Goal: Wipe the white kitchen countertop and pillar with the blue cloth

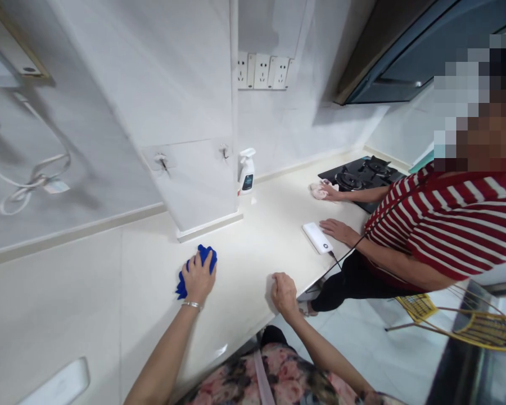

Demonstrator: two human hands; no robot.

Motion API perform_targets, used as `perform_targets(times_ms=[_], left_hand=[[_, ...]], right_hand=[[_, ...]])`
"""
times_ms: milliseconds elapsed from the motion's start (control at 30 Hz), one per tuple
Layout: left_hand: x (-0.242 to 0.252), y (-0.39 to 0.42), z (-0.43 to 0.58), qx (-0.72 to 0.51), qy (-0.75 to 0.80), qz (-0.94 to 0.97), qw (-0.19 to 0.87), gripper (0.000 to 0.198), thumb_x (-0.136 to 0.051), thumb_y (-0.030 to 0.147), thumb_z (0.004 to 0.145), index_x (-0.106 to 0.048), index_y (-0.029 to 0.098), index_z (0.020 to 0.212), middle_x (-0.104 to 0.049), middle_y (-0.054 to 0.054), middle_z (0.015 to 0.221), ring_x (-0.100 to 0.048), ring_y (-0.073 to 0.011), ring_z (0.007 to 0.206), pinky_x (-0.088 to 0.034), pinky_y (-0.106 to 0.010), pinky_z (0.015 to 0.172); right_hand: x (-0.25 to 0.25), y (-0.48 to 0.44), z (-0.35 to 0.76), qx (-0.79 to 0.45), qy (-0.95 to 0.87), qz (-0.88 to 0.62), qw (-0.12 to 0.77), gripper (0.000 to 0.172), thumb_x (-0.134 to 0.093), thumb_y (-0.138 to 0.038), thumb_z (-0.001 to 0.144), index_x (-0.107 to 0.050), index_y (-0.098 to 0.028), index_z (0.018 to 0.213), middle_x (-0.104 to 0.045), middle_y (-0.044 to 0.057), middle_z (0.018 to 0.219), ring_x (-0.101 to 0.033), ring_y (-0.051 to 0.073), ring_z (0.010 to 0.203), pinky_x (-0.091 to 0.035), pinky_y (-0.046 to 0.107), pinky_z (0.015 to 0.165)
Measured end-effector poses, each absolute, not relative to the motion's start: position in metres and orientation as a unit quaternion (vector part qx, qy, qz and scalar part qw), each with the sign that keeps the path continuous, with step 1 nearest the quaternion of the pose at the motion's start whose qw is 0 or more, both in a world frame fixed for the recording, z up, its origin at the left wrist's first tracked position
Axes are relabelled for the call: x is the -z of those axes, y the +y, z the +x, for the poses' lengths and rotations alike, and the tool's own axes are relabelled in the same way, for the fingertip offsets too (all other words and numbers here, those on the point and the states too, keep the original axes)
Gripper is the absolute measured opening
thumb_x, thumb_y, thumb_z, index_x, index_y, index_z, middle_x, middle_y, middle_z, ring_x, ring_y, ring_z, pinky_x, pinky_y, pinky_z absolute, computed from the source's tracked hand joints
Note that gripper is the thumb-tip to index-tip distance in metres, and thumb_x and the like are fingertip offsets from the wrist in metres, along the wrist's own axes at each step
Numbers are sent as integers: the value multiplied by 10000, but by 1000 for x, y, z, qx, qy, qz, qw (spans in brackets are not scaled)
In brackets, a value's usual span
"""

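My left hand (198, 277) presses down on a crumpled blue cloth (203, 256) lying on the white countertop (253, 247), fingers curled over it; a bracelet circles the wrist. My right hand (284, 292) rests near the counter's front edge with its fingers curled under, and nothing shows in it.
A white spray bottle (246, 171) stands by the wall corner. Another person in a red striped shirt (447, 219) leans on the counter at right, one hand beside a white power bank (317, 237), the other on a pink cloth (318, 191) next to a black gas hob (362, 174). A yellow wire chair (468, 320) stands on the floor.
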State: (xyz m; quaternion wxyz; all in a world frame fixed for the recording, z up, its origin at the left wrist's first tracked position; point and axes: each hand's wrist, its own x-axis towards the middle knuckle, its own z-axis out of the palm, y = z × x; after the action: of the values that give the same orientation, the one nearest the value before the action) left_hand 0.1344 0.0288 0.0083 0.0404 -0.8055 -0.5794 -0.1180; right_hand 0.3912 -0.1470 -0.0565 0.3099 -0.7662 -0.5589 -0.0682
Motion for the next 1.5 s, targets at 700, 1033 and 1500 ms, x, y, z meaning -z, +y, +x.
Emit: perform_targets(times_ms=[700,1033,1500], left_hand=[[-11,-93,239,147,-371,-906,-142,473,-591,379,986,-612,388,1458,-508,-102,1602,-501,-313,1424,-368,-562,1201],[-56,-57,234,330,-524,-351,-702,631,-626,635,937,-636,180,1375,-779,-145,1082,-767,-284,864,-641,-426,755],[-100,-70,210,337,-395,-234,-822,599,-678,558,937,-688,126,1351,-766,-151,1249,-699,-319,1226,-464,-472,1187]], right_hand=[[41,-164,421,-150,-585,-690,400,327,-378,-171,909,-633,-214,1109,-657,60,916,-618,220,894,-512,362,867],[24,-147,438,-335,-495,-700,391,371,-505,-456,862,-710,-243,1087,-754,37,887,-692,239,837,-569,408,844],[-57,-98,390,-626,-417,-483,448,576,-668,-767,797,-661,-192,752,-682,24,741,-615,197,740,-526,363,795]])
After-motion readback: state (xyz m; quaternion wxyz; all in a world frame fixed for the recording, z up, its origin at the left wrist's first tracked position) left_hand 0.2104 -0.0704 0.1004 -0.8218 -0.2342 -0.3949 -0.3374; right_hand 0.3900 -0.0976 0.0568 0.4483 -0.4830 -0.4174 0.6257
